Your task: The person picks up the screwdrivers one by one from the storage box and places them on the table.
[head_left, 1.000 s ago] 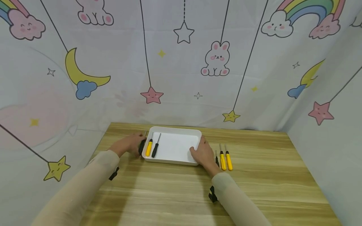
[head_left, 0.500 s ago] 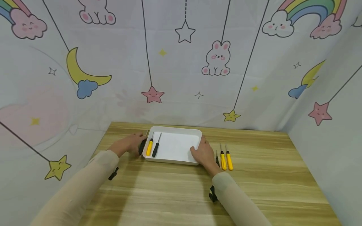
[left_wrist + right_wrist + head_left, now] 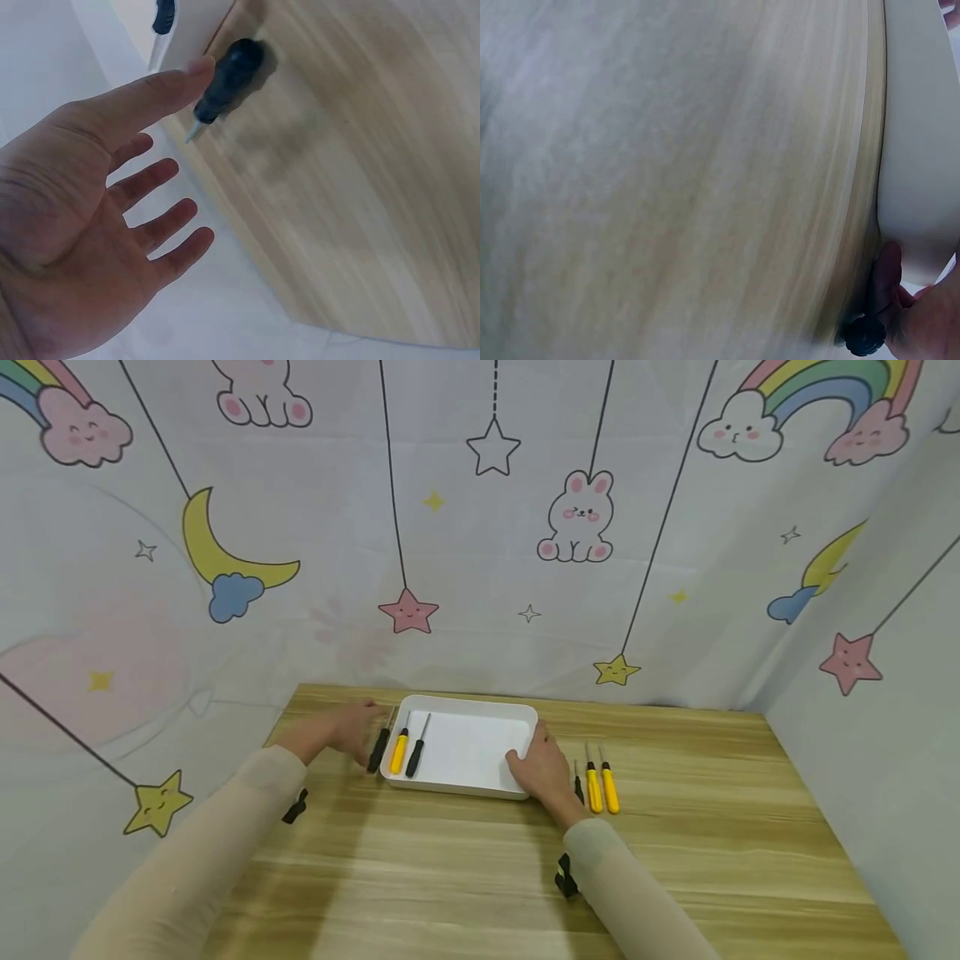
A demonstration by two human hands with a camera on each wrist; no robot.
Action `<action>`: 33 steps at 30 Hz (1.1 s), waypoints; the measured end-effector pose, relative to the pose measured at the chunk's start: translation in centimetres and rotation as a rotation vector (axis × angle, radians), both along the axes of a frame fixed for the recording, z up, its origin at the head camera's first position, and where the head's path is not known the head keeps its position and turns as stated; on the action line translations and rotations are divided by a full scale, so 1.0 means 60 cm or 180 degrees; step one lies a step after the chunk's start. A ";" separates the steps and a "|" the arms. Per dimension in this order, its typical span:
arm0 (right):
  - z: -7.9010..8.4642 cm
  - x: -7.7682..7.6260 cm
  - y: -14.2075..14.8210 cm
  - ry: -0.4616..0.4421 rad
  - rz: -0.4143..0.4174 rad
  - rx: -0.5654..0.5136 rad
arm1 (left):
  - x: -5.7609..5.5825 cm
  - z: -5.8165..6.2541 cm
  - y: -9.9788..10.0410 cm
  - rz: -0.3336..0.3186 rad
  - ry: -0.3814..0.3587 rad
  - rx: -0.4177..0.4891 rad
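Note:
My left hand (image 3: pixel 341 728) is just left of a black-handled screwdriver (image 3: pixel 379 750), fingers spread and holding nothing. That screwdriver lies on the table along the outside of a white tray (image 3: pixel 461 790); in the left wrist view its handle (image 3: pixel 231 75) is close to my thumb tip. My right hand (image 3: pixel 542 768) grips the tray's right end, thumb over the rim and the other fingers mostly hidden outside. Inside the tray, at its left end, a yellow-handled screwdriver (image 3: pixel 400 753) and a black-handled one (image 3: pixel 415 758) lie side by side.
Right of my right hand lie a small black screwdriver (image 3: pixel 578 787) and two yellow-handled screwdrivers, one (image 3: pixel 594 791) beside the other (image 3: pixel 610 791). The wooden table (image 3: pixel 465 877) meets a patterned curtain (image 3: pixel 480 552) at the back.
My left hand has let go of the black-handled screwdriver beside the tray and drawn back to the left. The right hand stays on the tray.

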State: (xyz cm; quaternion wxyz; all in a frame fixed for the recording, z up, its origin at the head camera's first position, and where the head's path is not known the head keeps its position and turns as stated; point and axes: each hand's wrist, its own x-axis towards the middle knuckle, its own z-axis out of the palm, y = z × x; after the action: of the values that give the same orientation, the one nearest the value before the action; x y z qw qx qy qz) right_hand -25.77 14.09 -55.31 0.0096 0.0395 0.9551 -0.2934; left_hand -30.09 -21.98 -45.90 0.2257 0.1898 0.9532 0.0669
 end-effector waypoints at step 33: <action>-0.008 -0.001 0.004 0.0100 -0.0033 -0.0020 | 0.009 0.021 0.076 -0.0559 0.0457 0.0030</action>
State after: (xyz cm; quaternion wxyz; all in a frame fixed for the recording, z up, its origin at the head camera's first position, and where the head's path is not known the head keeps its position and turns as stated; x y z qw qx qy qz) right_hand -25.82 14.32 -55.80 -0.0068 0.0398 0.9540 -0.2970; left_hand -29.53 -17.45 -44.65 0.1608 0.2779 0.9463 0.0376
